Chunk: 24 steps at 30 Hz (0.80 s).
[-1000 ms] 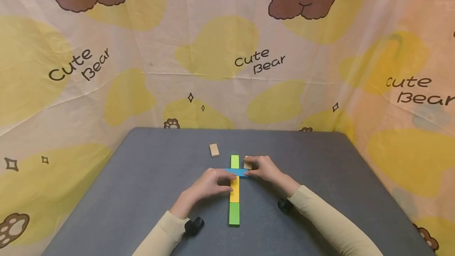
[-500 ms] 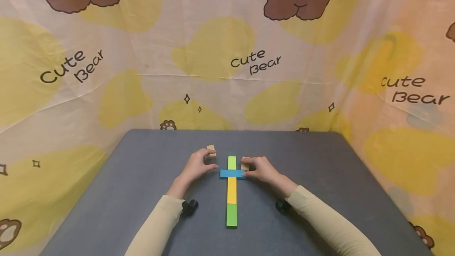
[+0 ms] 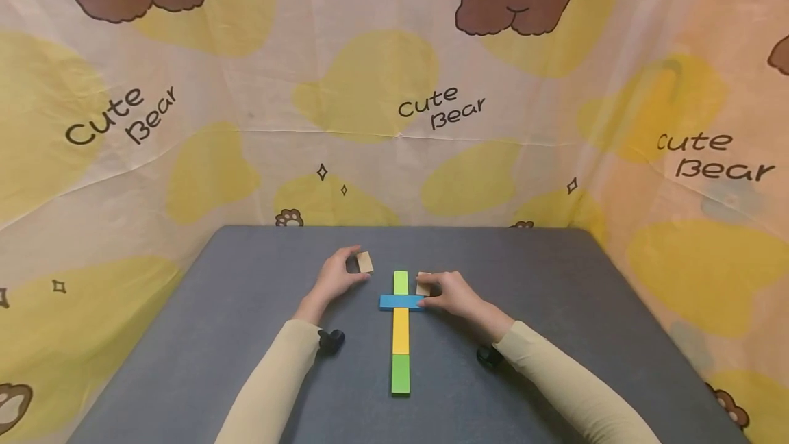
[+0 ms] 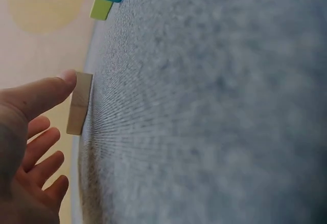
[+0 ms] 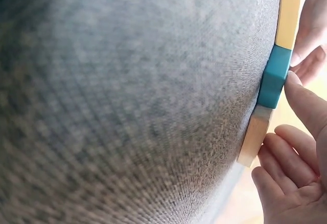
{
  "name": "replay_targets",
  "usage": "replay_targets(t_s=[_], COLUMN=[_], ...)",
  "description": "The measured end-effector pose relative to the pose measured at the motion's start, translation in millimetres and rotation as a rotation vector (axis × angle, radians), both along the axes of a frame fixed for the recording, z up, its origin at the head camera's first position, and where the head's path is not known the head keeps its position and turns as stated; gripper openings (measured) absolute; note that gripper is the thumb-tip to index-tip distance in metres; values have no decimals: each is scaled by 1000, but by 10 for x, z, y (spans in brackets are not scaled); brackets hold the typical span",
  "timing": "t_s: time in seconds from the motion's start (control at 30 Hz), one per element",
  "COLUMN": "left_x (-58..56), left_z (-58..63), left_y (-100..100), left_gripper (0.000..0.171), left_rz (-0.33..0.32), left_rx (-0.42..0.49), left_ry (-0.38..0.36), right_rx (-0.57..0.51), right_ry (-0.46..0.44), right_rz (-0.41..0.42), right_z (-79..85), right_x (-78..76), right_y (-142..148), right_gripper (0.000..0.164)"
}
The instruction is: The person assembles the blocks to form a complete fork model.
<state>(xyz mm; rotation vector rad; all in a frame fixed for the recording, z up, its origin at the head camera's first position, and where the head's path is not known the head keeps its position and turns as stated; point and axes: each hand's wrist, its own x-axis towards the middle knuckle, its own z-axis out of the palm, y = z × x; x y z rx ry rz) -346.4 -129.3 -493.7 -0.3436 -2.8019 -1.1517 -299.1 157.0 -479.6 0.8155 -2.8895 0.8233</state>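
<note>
In the head view, my left hand [image 3: 335, 276] is spread around a small plain wooden block [image 3: 365, 262], thumb at its near side and index finger by its far end. In the left wrist view the thumb [image 4: 48, 92] overlaps the block; whether it touches is unclear. My right hand [image 3: 459, 294] rests its thumb at the right end of a blue block [image 3: 397, 302]. Its other fingers reach over a second wooden block [image 5: 254, 138], partly hidden in the head view. The blue block crosses a line made of a light green block [image 3: 401, 282], a yellow block [image 3: 401, 331] and a green block [image 3: 401, 373].
The blocks lie on a grey cloth-covered table [image 3: 259, 375]. A printed curtain [image 3: 370, 88] surrounds its back and sides. Dark wrist cameras show below both sleeves, such as the left camera [image 3: 333, 341].
My left hand has left the blue and yellow blocks and moved away and leftward to the far-left wooden block. My right hand stays by the blue block. The head view has shifted slightly.
</note>
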Motion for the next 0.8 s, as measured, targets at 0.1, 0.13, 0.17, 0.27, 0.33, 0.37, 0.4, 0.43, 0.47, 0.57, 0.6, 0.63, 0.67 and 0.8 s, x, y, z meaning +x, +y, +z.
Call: replay_targets(t_s=[0.1,0.13,0.17,0.27,0.33,0.37,0.4,0.43,0.47,0.57,0.6,0.63,0.67,0.8], left_x=[-20,-25,-32,-47,-54,-56,-54,-53,-51,-43,-42,-42,-41,-36], left_z=[-29,-39,-54,-83,-95,-98,-97,-99,-100,-101,-103,-105,-106,-106], left_y=[4,5,6,6,5,5,6,7,8,12,13,14,15,14], left_gripper=[71,71,71,70,68,67,67,66,66,66,66,66,66,66], left_rz=[-1,-2,1,12,18,19,20,21,21,23,26,29,32,35], left_rx=[10,13,17,42,53,55,54,52,45,37,37,41,44,48], left_ry=[-24,-30,-37,-52,-54,-54,-53,-53,-50,-47,-49,-51,-53,-56], right_rx=[2,3,3,3,1,1,2,3,3,6,4,3,5,6], right_ry=[-10,-11,-13,-10,-3,-2,1,3,3,1,-2,-4,-7,-14], right_rz=[-4,-4,-5,-5,-5,-6,-5,-5,-5,-5,-4,-4,-4,-3], right_z=[-6,-8,-10,-10,-10,-10,-10,-10,-9,-2,1,3,5,5], right_x=[-1,-2,-2,-4,-6,-6,-6,-6,-6,-3,-1,0,1,2], right_y=[0,1,2,4,6,5,6,7,7,3,2,1,0,0], right_gripper=[58,58,58,58,57,57,57,57,57,57,57,57,57,57])
